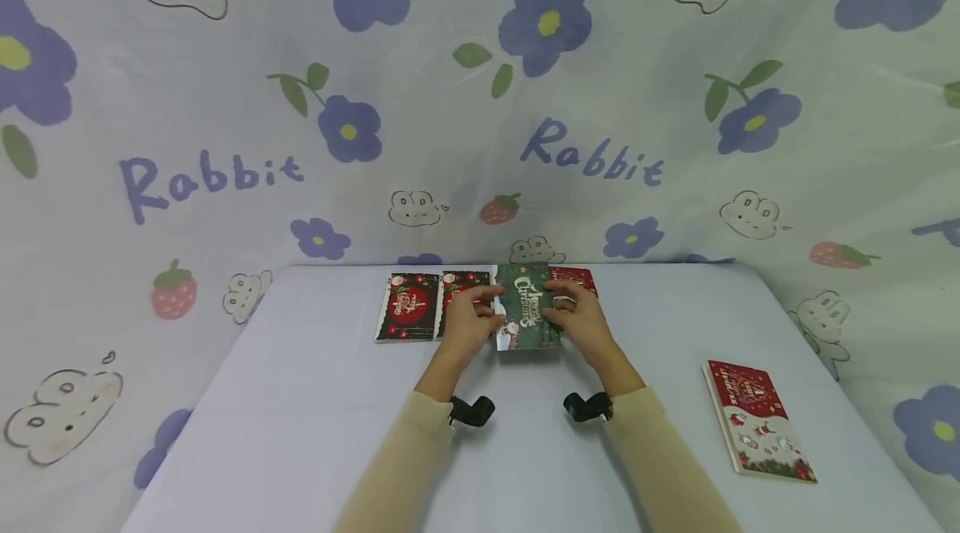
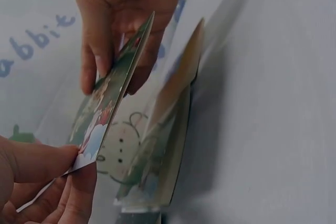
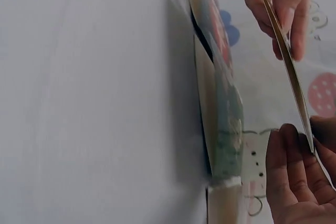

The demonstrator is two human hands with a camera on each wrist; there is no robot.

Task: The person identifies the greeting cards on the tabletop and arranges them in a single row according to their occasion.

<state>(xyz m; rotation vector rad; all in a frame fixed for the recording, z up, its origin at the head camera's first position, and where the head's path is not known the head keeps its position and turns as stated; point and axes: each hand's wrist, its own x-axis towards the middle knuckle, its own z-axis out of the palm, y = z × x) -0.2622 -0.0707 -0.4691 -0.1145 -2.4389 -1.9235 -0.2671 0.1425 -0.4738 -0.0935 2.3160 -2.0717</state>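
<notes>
Both hands hold a green "Merry Christmas" card [image 1: 531, 304], raised above the table. My left hand [image 1: 467, 323] pinches its left edge between thumb and fingers; the left wrist view shows this pinch at a lower corner of the card [image 2: 107, 95]. On the opposite edge, my right hand [image 1: 587, 323] grips with thumb and fingers; in the right wrist view the card [image 3: 289, 59] appears edge-on as a thin folded sheet. Behind and below it, a row lies at the back: a dark card with a red circle [image 1: 408, 306], a similar dark card [image 1: 450, 287], and a red one [image 1: 577, 275], partly hidden.
A thick red and white Christmas card stack [image 1: 759, 420] lies at the table's right. The white table [image 1: 300, 433] ends at a patterned cloth [image 1: 450, 141] hanging behind. Dark wrist cameras [image 1: 472, 411] sit on both wrists.
</notes>
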